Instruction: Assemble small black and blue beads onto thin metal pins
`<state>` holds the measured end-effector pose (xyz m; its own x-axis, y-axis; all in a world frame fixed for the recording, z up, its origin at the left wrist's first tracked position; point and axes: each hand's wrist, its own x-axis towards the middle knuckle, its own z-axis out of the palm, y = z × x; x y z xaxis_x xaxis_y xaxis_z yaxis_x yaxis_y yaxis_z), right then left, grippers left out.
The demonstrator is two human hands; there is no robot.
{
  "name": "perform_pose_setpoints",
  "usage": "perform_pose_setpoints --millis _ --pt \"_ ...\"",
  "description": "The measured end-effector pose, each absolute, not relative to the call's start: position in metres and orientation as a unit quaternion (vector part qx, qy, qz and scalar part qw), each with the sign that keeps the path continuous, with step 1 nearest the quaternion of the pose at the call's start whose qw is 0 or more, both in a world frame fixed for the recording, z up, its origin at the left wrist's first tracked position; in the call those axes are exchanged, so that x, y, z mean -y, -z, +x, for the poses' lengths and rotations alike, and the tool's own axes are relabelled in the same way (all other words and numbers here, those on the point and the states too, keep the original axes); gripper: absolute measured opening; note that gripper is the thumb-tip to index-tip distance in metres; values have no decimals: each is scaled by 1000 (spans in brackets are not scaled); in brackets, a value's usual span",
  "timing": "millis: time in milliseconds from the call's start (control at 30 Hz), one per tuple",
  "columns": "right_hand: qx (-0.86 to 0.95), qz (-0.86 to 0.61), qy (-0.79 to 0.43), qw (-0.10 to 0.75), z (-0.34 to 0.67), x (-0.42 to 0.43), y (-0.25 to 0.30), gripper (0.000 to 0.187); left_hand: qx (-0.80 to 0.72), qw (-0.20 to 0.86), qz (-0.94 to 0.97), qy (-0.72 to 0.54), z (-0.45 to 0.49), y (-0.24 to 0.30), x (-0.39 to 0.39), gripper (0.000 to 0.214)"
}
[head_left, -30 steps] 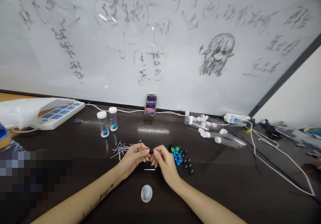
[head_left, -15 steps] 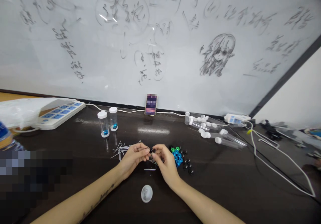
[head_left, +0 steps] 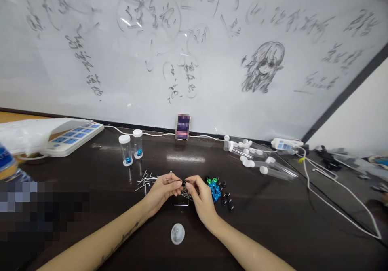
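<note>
My left hand [head_left: 163, 189] is closed in a pinch on a thin metal hex key [head_left: 172, 180], which points toward a small black screw [head_left: 183, 183]. The fingertips of my right hand [head_left: 200, 196] are closed on that screw; fingers partly cover it. Left of my hands lies a pile of L-shaped hex keys [head_left: 146, 180], and one more hex key [head_left: 182, 205] rests just below them. Beside my right hand are blue washer-like pieces [head_left: 215, 191], green ones [head_left: 214, 180] and several black screws with silver shanks [head_left: 228, 202].
Two clear capped tubes [head_left: 127, 151] with blue pieces inside stand at the left. More tubes and white caps [head_left: 248, 163] lie at the back right. A round whitish lid [head_left: 177, 233] lies in front. Also there: a phone [head_left: 182, 126], power strip [head_left: 75, 138] and white cable [head_left: 342, 200].
My fingers have shifted very slightly around the black screw, my right fingertips covering a little more of it. Nothing else on the table has moved.
</note>
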<state>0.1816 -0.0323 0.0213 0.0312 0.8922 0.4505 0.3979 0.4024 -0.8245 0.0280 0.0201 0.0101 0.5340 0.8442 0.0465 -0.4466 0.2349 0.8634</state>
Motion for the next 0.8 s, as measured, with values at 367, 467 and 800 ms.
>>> perform_pose_setpoints --millis 367,467,800 --pt "658 -472 -211 547 181 29 -18 10 -217 760 437 -430 28 -12 -21 14" --pt "655 -472 -213 550 181 29 -18 11 -217 760 436 -430 28 -11 -21 13" --pt "635 -486 -258 542 182 31 -16 11 -214 768 425 -429 28 -11 -21 14"
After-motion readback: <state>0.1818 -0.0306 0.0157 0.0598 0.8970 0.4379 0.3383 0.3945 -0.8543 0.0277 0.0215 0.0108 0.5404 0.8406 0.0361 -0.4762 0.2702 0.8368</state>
